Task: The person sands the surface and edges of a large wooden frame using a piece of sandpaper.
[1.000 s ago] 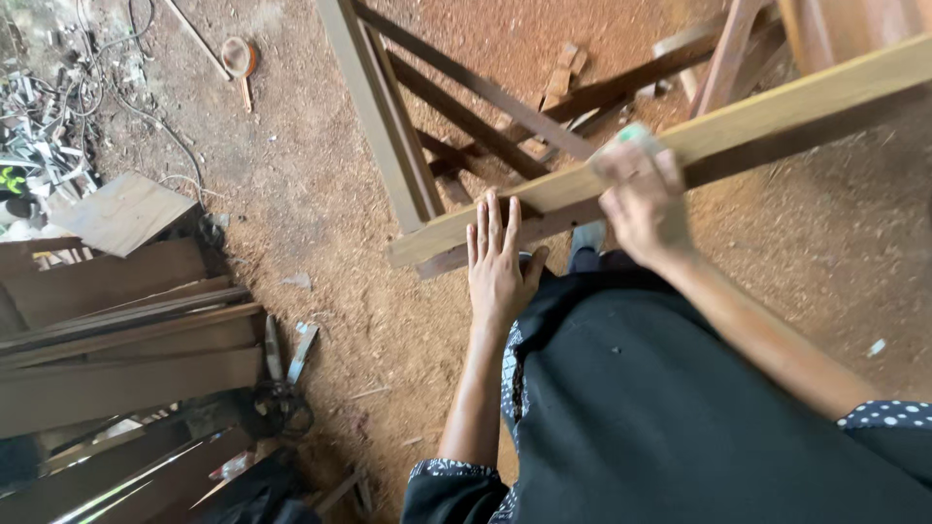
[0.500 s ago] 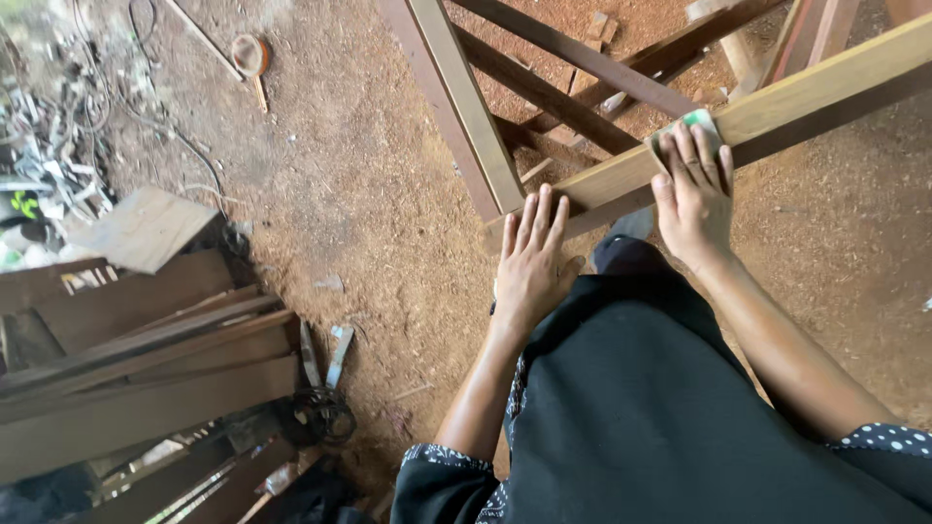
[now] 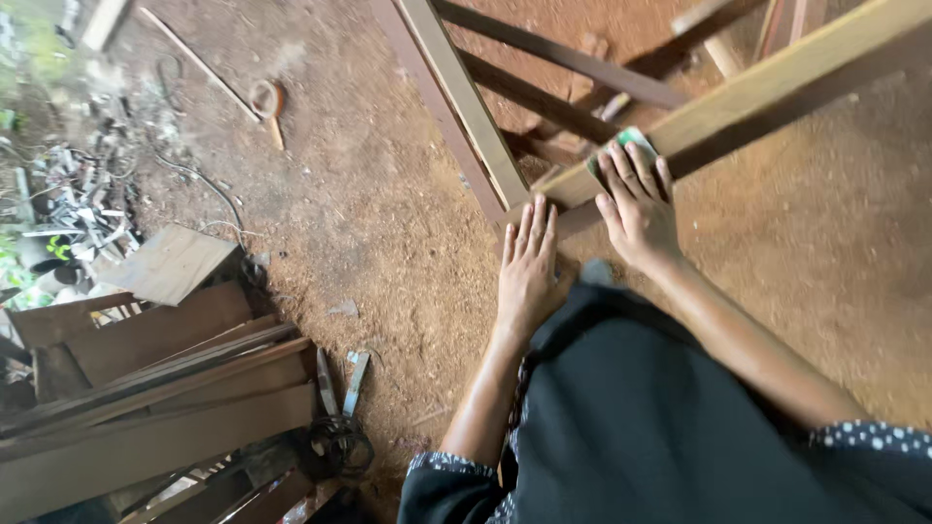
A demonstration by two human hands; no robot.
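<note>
Sawdust-strewn dirt floor (image 3: 388, 223); plank stack (image 3: 146, 388), board (image 3: 170, 264), wooden frame (image 3: 466, 107).
</note>
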